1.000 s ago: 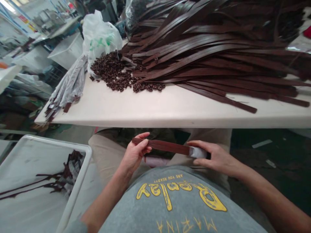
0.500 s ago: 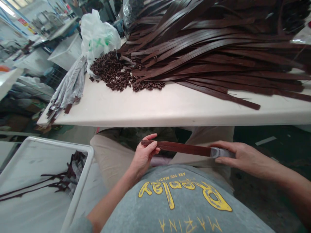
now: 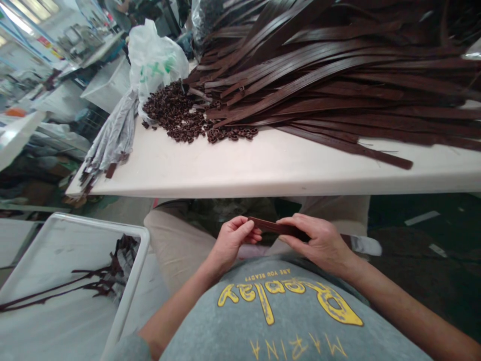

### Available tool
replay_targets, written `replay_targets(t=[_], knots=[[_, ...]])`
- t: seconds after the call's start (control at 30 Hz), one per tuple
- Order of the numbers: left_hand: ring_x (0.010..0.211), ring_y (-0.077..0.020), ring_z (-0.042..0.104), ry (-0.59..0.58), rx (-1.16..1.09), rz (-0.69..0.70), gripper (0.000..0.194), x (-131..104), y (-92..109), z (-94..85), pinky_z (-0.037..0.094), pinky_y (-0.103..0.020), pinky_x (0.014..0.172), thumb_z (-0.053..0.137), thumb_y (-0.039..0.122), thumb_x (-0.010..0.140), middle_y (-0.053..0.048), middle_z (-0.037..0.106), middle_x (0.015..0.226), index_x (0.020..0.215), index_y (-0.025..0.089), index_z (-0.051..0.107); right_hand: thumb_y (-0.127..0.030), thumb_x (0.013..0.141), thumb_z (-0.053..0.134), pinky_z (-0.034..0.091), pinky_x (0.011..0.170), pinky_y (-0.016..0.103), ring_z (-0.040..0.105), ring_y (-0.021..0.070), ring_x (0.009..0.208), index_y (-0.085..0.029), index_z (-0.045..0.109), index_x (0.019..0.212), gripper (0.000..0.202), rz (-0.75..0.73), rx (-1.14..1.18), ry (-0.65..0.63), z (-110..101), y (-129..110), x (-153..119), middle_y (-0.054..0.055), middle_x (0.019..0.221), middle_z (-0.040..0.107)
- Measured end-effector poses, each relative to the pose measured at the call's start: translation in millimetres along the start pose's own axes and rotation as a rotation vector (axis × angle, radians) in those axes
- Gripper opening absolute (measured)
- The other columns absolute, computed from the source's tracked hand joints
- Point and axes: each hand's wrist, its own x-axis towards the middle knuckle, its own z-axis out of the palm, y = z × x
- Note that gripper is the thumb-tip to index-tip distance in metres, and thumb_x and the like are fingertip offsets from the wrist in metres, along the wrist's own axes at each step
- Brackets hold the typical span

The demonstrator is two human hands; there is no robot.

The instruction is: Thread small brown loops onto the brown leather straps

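Between left hand and right hand, both are pinching shut on a flat dark-brown leather strap just below the pale table edge

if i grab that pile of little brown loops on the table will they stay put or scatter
The brown loops are probably loose and light: strays already trail along the table. Their curved shapes might roll or slip between fingers, so a handful would likely shed some.
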Motion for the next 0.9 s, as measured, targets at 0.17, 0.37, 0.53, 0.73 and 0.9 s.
replay_targets(t=[0.17,0.37,0.53,0.73,0.9], knots=[[0.064,-0.0112,0.061,0.036,0.027,0.037,0.029,5.2,-2.4,-1.5,0.048,-0.022,0.067,0.084,0.04,0.07,-0.003,0.07,0.069,0.077,0.014,0.074,-0.026,0.093,0.062,0.053,0.074,0.031,0.067,0.0187,0.083,-0.021,0.068,0.107,0.016,-0.012,0.011,0.086,13.2,-2.8,9.9,0.005,0.094,0.072],[0.066,-0.0114,0.057,0.027,0.038,0.05,0.026,4.4,-8.1,2.6,0.044,-0.023,0.069,0.081,0.039,0.073,-0.002,0.067,0.068,0.074,0.014,0.073,-0.027,0.096,0.061,0.055,0.073,0.031,0.068,0.0195,0.083,-0.021,0.07,0.106,0.015,-0.084,0.01,0.155,35.2,-1.2,17.1,0.006,0.093,0.073],[0.063,-0.0125,0.054,0.043,0.038,0.057,0.03,7.4,-13.1,2.4,0.042,-0.024,0.067,0.081,0.042,0.072,-0.003,0.065,0.063,0.067,0.014,0.073,-0.024,0.097,0.059,0.056,0.067,0.029,0.069,0.0185,0.076,-0.021,0.068,0.108,0.015,-0.153,-0.018,0.187,38.4,5.0,15.7,0.006,0.087,0.071],[0.062,-0.0136,0.055,0.021,0.209,0.077,0.032,14.0,-14.0,-1.9,0.044,-0.025,0.066,0.08,0.044,0.071,-0.003,0.065,0.061,0.063,0.014,0.072,-0.023,0.099,0.052,0.053,0.059,0.024,0.069,0.0163,0.068,-0.023,0.067,0.101,0.015,-0.252,-0.078,0.187,41.6,11.3,18.5,0.002,0.077,0.07],[0.077,-0.0183,0.068,-0.098,0.595,0.449,0.031,25.5,-21.1,-23.2,0.052,-0.027,0.073,0.076,0.035,0.078,-0.007,0.076,0.088,0.104,0.018,0.074,-0.027,0.102,0.048,0.052,0.056,0.02,0.069,0.0134,0.064,-0.024,0.065,0.098,0.019,-0.305,-0.124,0.17,43.3,20.3,18.7,0.0,0.074,0.068]])
